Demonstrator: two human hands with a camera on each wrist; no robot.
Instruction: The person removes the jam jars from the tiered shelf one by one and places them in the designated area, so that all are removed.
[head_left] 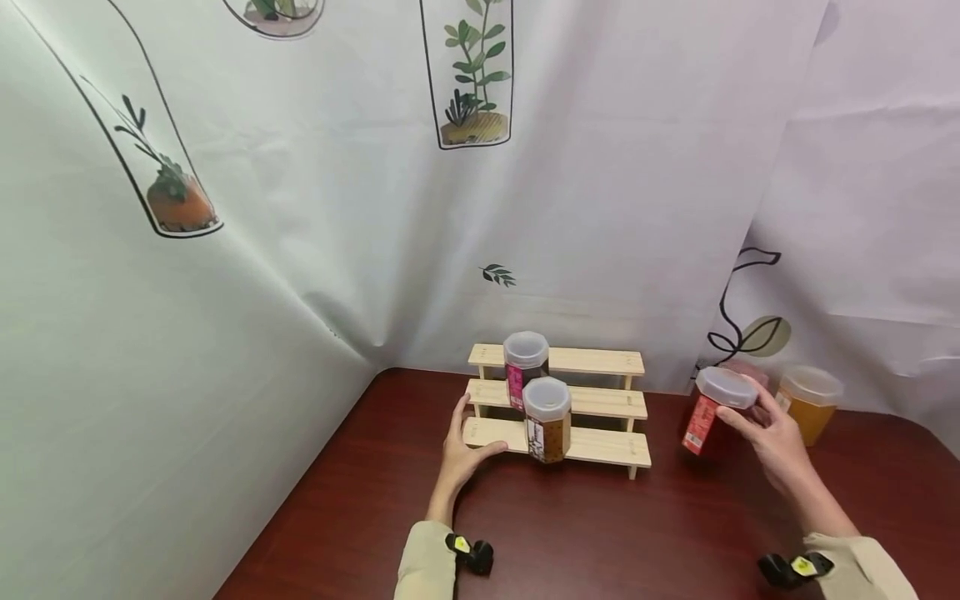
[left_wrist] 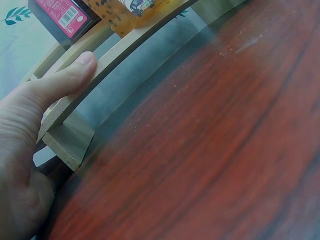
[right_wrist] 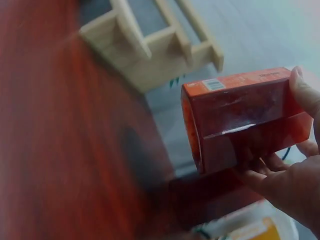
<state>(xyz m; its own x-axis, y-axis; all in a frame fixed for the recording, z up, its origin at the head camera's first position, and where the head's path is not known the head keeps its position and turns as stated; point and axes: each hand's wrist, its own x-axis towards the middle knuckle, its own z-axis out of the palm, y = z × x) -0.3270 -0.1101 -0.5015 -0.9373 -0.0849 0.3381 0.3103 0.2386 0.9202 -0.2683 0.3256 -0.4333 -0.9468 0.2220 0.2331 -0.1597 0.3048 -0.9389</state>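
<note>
A three-tier wooden display rack (head_left: 600, 446) stands against the back cloth. My left hand (head_left: 459, 454) holds its left end, the thumb lying along the front slat (left_wrist: 117, 52) and the fingers at the side. On the front tier sits an amber jar with dark specks (head_left: 551, 433). Behind it, a dark jar with a pink label (head_left: 516, 379) stands on the middle tier. To the right of the rack, my right hand (head_left: 776, 437) grips a red jar (right_wrist: 245, 120) near its pale lid (head_left: 726, 387). This jar is raised and tilted, its base showing in the right wrist view.
A yellow-orange jar (head_left: 810, 408) stands on the dark red table (head_left: 570, 533), behind my right hand. Another dark red jar (right_wrist: 215, 200) is partly hidden behind the held one. White printed cloth (head_left: 637, 208) hangs behind and to the left of the table.
</note>
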